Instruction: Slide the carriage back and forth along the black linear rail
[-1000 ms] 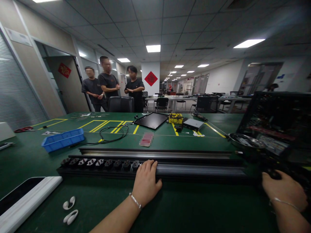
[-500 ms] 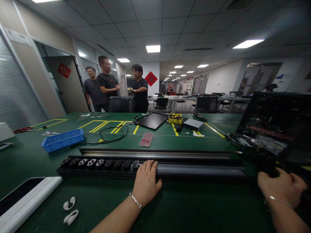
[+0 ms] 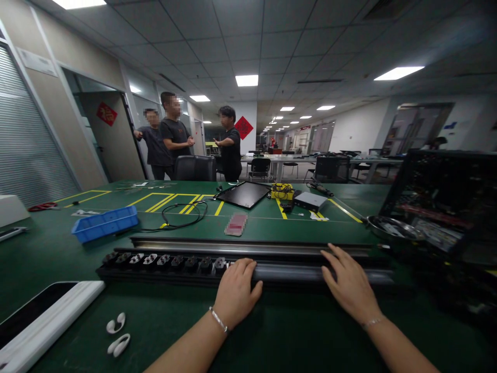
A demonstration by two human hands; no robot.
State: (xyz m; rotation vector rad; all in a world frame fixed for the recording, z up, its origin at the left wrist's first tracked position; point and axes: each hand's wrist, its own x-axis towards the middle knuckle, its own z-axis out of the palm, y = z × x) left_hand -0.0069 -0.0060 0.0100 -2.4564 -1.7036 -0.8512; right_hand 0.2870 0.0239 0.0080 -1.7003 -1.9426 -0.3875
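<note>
Two white curved earbuds (image 3: pixel 119 345) lie by the table's (image 3: pixel 295 331) near edge. Past them, a long black metal bar (image 3: pixel 291 275) with small grey and black blocks (image 3: pixel 177 262) runs along that edge. The left hand (image 3: pixel 237 290) is on it; whether it grips, one cannot tell. The right hand (image 3: pixel 351 286) spreads empty fingers over it. Farther back sits a blue plastic box (image 3: pixel 104 226).

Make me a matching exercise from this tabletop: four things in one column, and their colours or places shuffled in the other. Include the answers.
Things
1. Plastic bin
2. Earbuds
3. Left hand
4. Box right of the flat black panel

Colours or places
A. Yellow
B. At the long black rail
C. Blue
D. White

Right pairs: 1-C, 2-D, 3-B, 4-A
</note>
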